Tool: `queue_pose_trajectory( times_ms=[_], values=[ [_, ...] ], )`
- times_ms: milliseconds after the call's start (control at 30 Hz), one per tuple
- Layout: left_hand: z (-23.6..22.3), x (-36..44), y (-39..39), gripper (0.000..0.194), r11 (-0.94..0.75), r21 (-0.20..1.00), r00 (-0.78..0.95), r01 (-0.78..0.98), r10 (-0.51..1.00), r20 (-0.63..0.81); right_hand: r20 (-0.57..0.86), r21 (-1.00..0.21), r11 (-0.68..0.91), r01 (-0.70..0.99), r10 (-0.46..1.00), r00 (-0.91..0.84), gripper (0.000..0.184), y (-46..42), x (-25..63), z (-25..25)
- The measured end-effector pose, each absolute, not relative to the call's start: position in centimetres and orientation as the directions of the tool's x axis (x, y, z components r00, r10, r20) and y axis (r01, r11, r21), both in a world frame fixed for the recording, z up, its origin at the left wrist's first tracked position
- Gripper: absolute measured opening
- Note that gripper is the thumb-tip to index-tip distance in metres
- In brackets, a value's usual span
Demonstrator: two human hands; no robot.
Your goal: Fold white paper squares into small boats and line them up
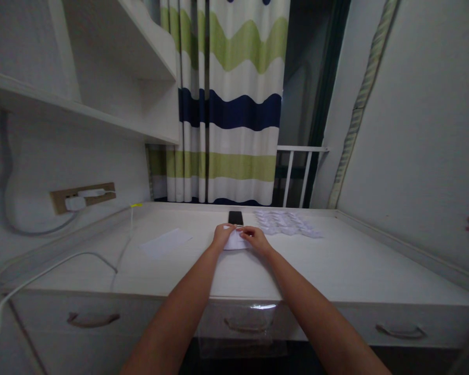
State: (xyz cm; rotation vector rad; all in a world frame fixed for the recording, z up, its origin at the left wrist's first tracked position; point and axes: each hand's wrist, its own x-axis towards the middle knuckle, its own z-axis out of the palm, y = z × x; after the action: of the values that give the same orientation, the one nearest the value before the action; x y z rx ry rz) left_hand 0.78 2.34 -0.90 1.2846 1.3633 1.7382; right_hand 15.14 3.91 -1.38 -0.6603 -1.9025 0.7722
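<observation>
Both of my hands meet over a white sheet of paper [235,242] on the desk, and its upper part is partly hidden by my fingers. My left hand [222,235] grips the paper's left side, fingertips near its top edge. Fingers bent in a pinch, my right hand [255,238] holds the paper at its upper right. Just beyond my fingertips lies a dark phone [235,217]. To the right of it, several folded white paper pieces [285,223] are spread in rows.
A flat stack or sheet of white paper [166,242] lies to the left on the white desk [320,271]. A white cable [78,254] crosses the desk's left side from the front. Overhead at left juts a shelf [101,117]; a curtain [242,109] hangs behind.
</observation>
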Motion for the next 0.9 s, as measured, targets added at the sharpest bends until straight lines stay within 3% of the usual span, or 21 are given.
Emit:
queue_pose_trajectory(
  times_ms=[200,467,633,900],
  values=[
    [-0.5,1.0,2.0,0.026,-0.311,0.945,-0.334,0.101,0.884,0.326,0.542,-0.812,0.583,0.005,0.758,-0.363,0.029,4.7,15.1,-2.0],
    [0.2,1.6,1.0,0.035,-0.301,0.951,-0.213,-0.067,0.936,0.281,0.521,-0.847,0.528,-0.052,0.809,-0.274,0.024,5.1,15.5,-1.7],
    [0.2,2.1,0.6,0.030,-0.190,0.980,-0.131,0.060,0.972,0.196,0.525,-0.844,0.536,-0.010,0.822,-0.219,0.022,5.0,15.8,-1.3],
    [0.9,2.3,0.1,0.022,-0.155,0.956,-0.213,0.250,0.954,0.210,0.482,-0.876,0.472,-0.105,0.840,-0.250,0.026,5.0,15.6,-1.2]
  ],
)
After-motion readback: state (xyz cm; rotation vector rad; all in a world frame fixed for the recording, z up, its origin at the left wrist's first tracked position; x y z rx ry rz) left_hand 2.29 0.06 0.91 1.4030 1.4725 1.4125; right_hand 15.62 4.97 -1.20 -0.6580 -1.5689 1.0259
